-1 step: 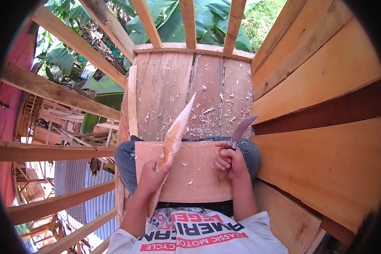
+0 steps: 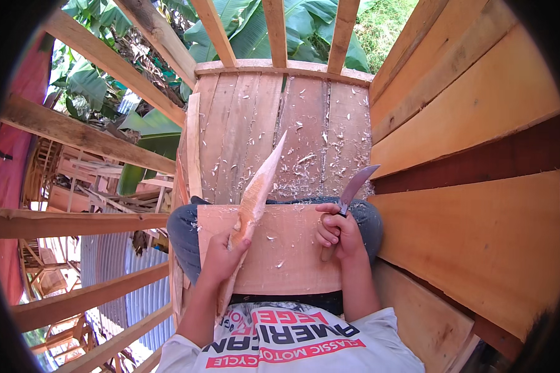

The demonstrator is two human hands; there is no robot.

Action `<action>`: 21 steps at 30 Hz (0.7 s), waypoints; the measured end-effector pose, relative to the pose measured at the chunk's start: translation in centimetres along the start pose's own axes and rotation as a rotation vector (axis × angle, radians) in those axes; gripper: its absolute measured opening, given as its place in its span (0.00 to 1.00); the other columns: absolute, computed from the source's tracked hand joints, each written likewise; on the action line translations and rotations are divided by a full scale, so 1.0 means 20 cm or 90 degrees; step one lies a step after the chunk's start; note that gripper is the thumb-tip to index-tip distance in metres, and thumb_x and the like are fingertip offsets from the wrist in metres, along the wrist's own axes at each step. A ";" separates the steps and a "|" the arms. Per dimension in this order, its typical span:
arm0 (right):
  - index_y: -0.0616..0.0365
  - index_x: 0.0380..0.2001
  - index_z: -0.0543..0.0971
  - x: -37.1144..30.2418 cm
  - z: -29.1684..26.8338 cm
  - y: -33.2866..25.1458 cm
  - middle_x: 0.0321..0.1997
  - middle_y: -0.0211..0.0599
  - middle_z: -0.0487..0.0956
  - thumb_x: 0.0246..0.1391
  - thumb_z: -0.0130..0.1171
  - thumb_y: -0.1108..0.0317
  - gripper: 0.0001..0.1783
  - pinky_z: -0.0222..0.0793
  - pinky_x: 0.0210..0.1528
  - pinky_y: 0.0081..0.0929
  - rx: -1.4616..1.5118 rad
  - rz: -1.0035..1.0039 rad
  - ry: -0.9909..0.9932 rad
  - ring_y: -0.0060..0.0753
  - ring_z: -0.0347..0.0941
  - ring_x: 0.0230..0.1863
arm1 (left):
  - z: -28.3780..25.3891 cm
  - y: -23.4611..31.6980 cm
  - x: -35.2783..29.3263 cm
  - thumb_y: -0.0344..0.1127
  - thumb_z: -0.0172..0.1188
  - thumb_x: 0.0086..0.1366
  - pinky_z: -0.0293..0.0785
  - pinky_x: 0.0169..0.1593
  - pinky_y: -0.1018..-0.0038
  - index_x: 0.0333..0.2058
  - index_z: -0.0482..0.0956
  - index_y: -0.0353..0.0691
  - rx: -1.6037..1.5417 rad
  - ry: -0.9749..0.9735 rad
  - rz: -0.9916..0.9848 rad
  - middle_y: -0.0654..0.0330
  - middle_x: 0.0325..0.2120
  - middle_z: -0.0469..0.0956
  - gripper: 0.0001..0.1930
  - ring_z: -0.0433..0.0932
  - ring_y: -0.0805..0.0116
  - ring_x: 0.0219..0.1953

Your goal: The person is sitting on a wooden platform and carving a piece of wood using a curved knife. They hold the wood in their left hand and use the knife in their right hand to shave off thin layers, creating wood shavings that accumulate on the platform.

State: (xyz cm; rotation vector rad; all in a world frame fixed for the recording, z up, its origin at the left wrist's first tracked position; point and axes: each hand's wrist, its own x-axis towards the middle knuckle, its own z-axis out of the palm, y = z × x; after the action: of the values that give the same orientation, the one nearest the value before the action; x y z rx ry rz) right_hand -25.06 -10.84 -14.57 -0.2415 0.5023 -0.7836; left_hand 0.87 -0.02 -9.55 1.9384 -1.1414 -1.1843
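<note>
My left hand (image 2: 224, 256) is closed round the lower part of a long pale piece of wood (image 2: 255, 199), carved to a sharp point at its far end. It slants up and away, over a flat board (image 2: 292, 264) lying across my lap. Below the grip, its lower end runs back along my left forearm toward my shirt. In my right hand (image 2: 342, 238) is a knife (image 2: 357, 185) with a curved blade and a wooden handle. The blade points up and to the right, apart from the carved wood. A few shavings lie on the board.
Wood shavings (image 2: 305, 159) are scattered on the plank floor (image 2: 230, 137) ahead of my crossed legs. Wide boards (image 2: 473, 236) form a wall close on my right. Wooden slats (image 2: 81, 222) stand on my left, with corrugated metal sheets (image 2: 146, 286) beyond. Banana leaves (image 2: 242, 37) show past the far slats.
</note>
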 end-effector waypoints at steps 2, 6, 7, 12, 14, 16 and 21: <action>0.66 0.43 0.76 0.00 0.00 0.00 0.11 0.22 0.57 0.51 0.49 0.78 0.15 0.56 0.15 0.21 0.000 -0.002 0.000 0.16 0.54 0.10 | 0.00 -0.01 0.00 0.42 0.62 0.59 0.71 0.45 0.70 0.43 0.77 0.29 -0.001 0.001 -0.004 0.52 0.32 0.81 0.20 0.77 0.69 0.38; 0.66 0.43 0.76 0.00 0.01 0.00 0.11 0.22 0.57 0.51 0.50 0.78 0.15 0.56 0.15 0.21 0.005 -0.003 -0.002 0.16 0.54 0.10 | 0.00 -0.02 0.01 0.43 0.62 0.59 0.71 0.45 0.71 0.42 0.77 0.30 0.011 0.005 0.003 0.53 0.32 0.81 0.20 0.77 0.69 0.37; 0.66 0.43 0.76 0.00 0.00 0.00 0.11 0.22 0.57 0.51 0.50 0.78 0.15 0.56 0.15 0.21 0.005 -0.002 -0.001 0.16 0.54 0.10 | 0.00 -0.02 0.00 0.43 0.62 0.59 0.71 0.45 0.71 0.41 0.77 0.30 0.015 0.004 0.005 0.54 0.31 0.81 0.20 0.77 0.69 0.37; 0.65 0.43 0.76 0.00 0.00 0.00 0.11 0.22 0.56 0.51 0.50 0.78 0.15 0.56 0.15 0.21 0.000 0.001 -0.011 0.17 0.55 0.10 | 0.00 -0.01 0.00 0.43 0.62 0.59 0.71 0.44 0.70 0.41 0.78 0.30 0.007 0.010 0.013 0.55 0.31 0.80 0.20 0.76 0.70 0.37; 0.65 0.44 0.76 0.00 -0.01 0.00 0.12 0.24 0.58 0.51 0.50 0.77 0.16 0.56 0.15 0.21 0.003 0.005 -0.010 0.17 0.55 0.10 | 0.00 -0.01 0.00 0.43 0.62 0.59 0.71 0.43 0.70 0.41 0.78 0.30 0.002 0.012 0.016 0.55 0.31 0.80 0.20 0.76 0.70 0.36; 0.66 0.46 0.75 0.01 -0.02 0.00 0.14 0.26 0.62 0.52 0.49 0.77 0.17 0.57 0.15 0.21 0.012 0.013 0.004 0.17 0.56 0.10 | 0.01 -0.01 0.01 0.44 0.62 0.59 0.71 0.43 0.70 0.40 0.78 0.30 -0.009 0.011 0.016 0.55 0.31 0.80 0.20 0.76 0.70 0.36; 0.67 0.50 0.73 0.01 0.02 -0.01 0.35 0.45 0.78 0.51 0.46 0.76 0.22 0.60 0.14 0.18 0.018 0.012 0.020 0.16 0.57 0.10 | 0.00 -0.02 0.01 0.44 0.62 0.59 0.71 0.43 0.71 0.41 0.78 0.30 -0.008 0.004 0.008 0.55 0.31 0.80 0.20 0.76 0.71 0.36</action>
State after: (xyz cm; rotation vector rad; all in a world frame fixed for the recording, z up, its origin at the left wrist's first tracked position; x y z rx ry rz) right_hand -24.75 -11.14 -14.26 -0.1981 0.5219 -0.7766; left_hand 0.96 0.06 -9.97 1.9206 -1.1390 -1.1751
